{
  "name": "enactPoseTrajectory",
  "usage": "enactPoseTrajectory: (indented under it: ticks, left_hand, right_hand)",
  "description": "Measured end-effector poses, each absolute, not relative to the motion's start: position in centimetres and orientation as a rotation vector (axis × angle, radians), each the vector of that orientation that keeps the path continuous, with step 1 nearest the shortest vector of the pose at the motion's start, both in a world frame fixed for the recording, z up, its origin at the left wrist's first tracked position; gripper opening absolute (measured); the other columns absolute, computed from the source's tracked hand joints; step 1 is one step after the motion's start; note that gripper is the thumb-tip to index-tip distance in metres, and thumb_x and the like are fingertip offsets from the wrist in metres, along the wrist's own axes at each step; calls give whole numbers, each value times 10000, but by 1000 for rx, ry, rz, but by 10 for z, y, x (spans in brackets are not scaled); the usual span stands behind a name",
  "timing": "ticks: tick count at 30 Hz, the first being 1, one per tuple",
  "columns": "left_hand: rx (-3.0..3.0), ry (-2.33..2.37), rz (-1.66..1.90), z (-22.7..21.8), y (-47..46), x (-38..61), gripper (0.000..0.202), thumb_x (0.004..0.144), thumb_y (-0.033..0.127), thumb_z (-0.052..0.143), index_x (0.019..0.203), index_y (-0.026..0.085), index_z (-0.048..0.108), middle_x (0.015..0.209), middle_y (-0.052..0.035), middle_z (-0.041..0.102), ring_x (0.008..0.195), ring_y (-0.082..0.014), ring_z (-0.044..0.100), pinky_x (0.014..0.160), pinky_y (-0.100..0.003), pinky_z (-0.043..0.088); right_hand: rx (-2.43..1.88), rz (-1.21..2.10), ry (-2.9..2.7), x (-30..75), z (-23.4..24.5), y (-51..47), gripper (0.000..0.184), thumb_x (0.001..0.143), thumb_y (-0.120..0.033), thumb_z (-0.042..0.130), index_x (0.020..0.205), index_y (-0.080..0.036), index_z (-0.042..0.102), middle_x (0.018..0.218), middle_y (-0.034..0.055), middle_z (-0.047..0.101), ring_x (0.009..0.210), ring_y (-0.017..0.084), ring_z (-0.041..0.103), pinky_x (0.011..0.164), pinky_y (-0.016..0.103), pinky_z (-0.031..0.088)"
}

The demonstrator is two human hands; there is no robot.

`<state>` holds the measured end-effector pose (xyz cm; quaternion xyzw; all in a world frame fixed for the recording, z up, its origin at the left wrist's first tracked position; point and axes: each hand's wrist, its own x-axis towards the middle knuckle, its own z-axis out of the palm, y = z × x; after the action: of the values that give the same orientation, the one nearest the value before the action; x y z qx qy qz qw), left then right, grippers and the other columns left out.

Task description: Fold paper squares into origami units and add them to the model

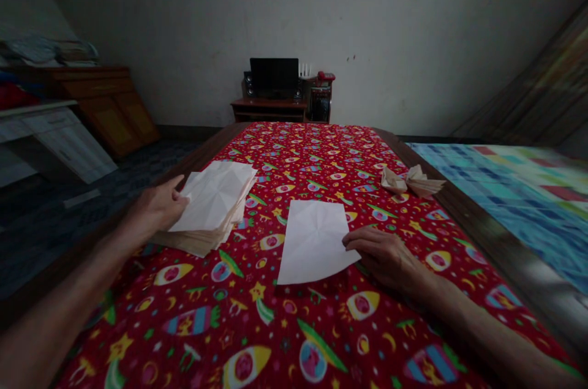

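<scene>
A single creased white paper sheet lies flat in the middle of the red patterned tablecloth. My right hand rests on the cloth with its fingers stretched flat onto the sheet's right edge. To the left sits a stack of creased paper sheets. My left hand touches the stack's left side, fingers loosely curled against the top sheets. Near the table's right edge lie two folded paper figures.
The table's dark wooden rim runs along the right, with a blue patterned surface beyond it. A small stand with a black monitor stands at the far wall. Wooden drawers stand at the left.
</scene>
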<state>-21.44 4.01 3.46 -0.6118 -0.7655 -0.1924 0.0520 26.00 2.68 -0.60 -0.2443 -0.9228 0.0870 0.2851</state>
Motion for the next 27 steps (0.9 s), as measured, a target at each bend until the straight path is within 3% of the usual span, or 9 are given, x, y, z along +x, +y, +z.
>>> enactPoseTrajectory:
  ticks: [5, 10, 15, 27]
  left_hand:
    - [-1884, -1985, -390, 55, 23, -175, 468, 941, 286, 324, 1325, 49, 450, 1145, -130, 546, 1063, -261, 538, 900, -357, 446]
    - [-2418, -1504, -699, 51, 13, -118, 357, 886, 232, 442, 1219, 156, 545, 1134, -75, 589, 1044, -191, 572, 946, -316, 462]
    - [-2955, -1142, -542, 20, 4, -70, 470, 863, 110, 481, 1320, 216, 458, 1371, -76, 472, 1289, -216, 397, 1064, -390, 384]
    - [-3003, -909, -1146, -11, -4, -33, 222, 894, 135, 518, 1061, 184, 656, 1020, -74, 690, 981, -180, 591, 847, -328, 507]
  right_hand:
    - [-671, 242, -2470, 259, -2, 24, 213, 886, -119, 427, 940, -197, 618, 979, 88, 667, 870, 161, 635, 749, 268, 509]
    - [-649, 276, -2452, 260, -4, 26, 202, 890, -129, 433, 943, -195, 616, 980, 90, 668, 880, 165, 638, 761, 274, 509]
    - [-680, 322, -2416, 261, -7, 28, 173, 893, -143, 462, 938, -195, 620, 989, 92, 671, 889, 167, 637, 774, 283, 509]
    - [-771, 483, -2302, 260, 1, 10, 149, 892, -166, 497, 895, -200, 642, 960, 80, 685, 897, 172, 636, 786, 287, 508]
